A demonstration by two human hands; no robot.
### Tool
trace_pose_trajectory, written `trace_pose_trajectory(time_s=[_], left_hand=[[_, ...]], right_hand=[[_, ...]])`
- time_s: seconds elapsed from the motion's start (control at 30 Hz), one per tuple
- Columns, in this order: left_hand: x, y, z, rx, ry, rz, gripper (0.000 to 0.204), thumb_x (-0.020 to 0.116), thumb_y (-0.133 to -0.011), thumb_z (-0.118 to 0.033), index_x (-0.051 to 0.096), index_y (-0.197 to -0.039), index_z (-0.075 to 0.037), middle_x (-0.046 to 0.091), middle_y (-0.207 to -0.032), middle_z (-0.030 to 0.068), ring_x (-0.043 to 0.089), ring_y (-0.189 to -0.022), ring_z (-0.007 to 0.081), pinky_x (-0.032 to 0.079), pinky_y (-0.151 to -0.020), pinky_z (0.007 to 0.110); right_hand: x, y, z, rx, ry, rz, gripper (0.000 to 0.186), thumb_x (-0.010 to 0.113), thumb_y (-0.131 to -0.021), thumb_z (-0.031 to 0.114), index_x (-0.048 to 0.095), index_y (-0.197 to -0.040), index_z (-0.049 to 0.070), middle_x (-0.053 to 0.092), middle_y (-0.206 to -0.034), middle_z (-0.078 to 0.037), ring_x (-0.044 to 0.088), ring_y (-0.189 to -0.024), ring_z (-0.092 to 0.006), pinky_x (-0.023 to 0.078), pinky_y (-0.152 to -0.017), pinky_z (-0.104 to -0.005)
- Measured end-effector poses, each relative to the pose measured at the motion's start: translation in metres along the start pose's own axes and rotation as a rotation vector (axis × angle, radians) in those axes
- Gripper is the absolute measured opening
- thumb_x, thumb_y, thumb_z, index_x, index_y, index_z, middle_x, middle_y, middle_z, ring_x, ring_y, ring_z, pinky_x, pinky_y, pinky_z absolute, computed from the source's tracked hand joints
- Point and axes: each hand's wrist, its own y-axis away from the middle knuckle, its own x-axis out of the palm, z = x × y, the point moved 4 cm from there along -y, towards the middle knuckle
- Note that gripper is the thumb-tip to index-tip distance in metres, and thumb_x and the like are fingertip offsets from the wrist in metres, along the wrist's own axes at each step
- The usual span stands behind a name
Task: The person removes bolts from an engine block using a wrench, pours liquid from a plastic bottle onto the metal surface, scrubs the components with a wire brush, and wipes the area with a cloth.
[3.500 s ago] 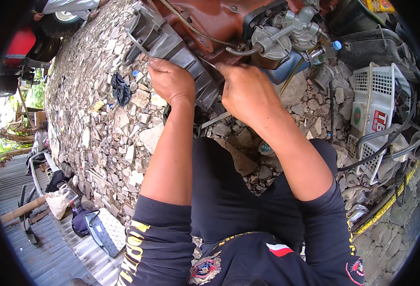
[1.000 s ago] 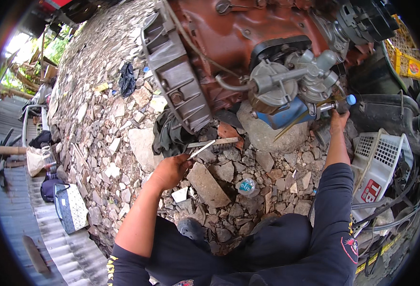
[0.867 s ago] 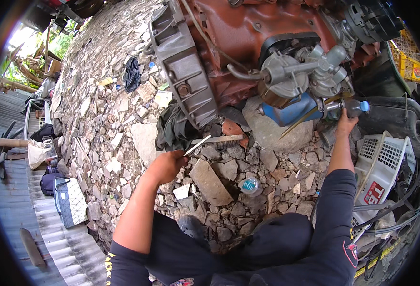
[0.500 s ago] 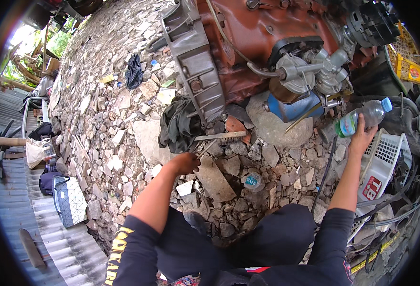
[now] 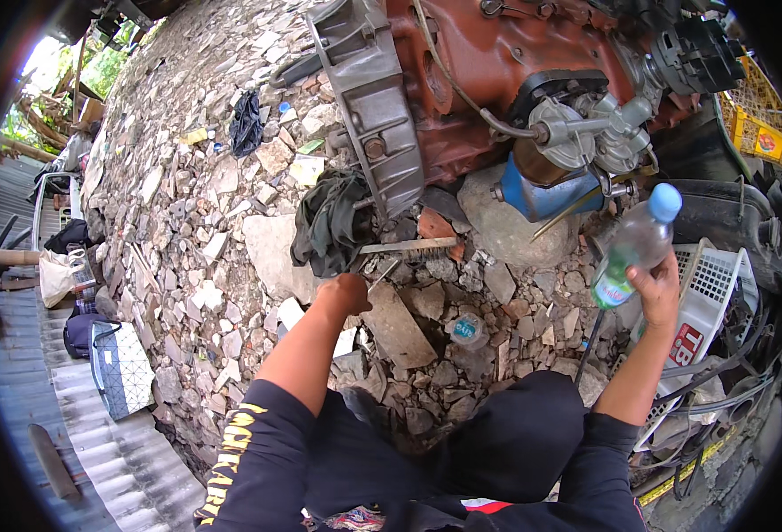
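My right hand (image 5: 659,291) grips a clear plastic bottle (image 5: 637,238) with a blue cap and green around its lower half. The bottle is tilted, its cap end up and to the right. My left hand (image 5: 344,291) is closed around something with a thin metal shaft (image 5: 384,274) that sticks out toward the right; its handle is hidden in the fist. Just beyond this hand lie a dark rag (image 5: 327,222) and a wire brush (image 5: 413,248) with a wooden handle. A clear plastic cup (image 5: 469,331) with a blue label sits on the stones before me.
A red-brown engine (image 5: 488,71) with a grey housing and a blue filter (image 5: 542,191) fills the far side. White plastic crates (image 5: 708,288) and black hoses crowd the right. Broken stones cover the ground; a patterned bag (image 5: 123,371) stands left on corrugated sheet.
My right hand has brought the bottle nearer and to the left, its cap now turned more upward. My left hand has shifted slightly, still closed around the thin-shafted thing.
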Motion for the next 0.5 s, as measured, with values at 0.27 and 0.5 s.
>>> trace_pose_trajectory(time_s=[0.27,0.5], left_hand=[[-0.090,0.085,-0.064,0.568,0.292,-0.155,0.047,0.065,-0.087,-0.040,0.064,-0.115,-0.002,0.066,-0.113,0.0155,0.062,-0.107,0.0290,0.047,-0.094,0.037],[-0.100,0.143,-0.108,0.973,1.078,0.061,0.061,0.074,-0.085,-0.029,0.047,-0.135,-0.005,0.060,-0.121,0.0072,0.056,-0.110,0.0188,0.046,-0.096,0.034]], right_hand=[[0.104,0.016,0.057,0.036,-0.005,0.510,0.073,0.086,-0.064,0.019,0.053,-0.127,-0.002,0.062,-0.114,-0.008,0.060,-0.104,-0.0189,0.045,-0.096,-0.0351],[0.190,0.009,0.078,0.027,-0.071,0.538,0.056,0.080,-0.077,0.023,0.058,-0.121,-0.003,0.067,-0.107,-0.011,0.063,-0.096,-0.0177,0.050,-0.085,-0.0336]])
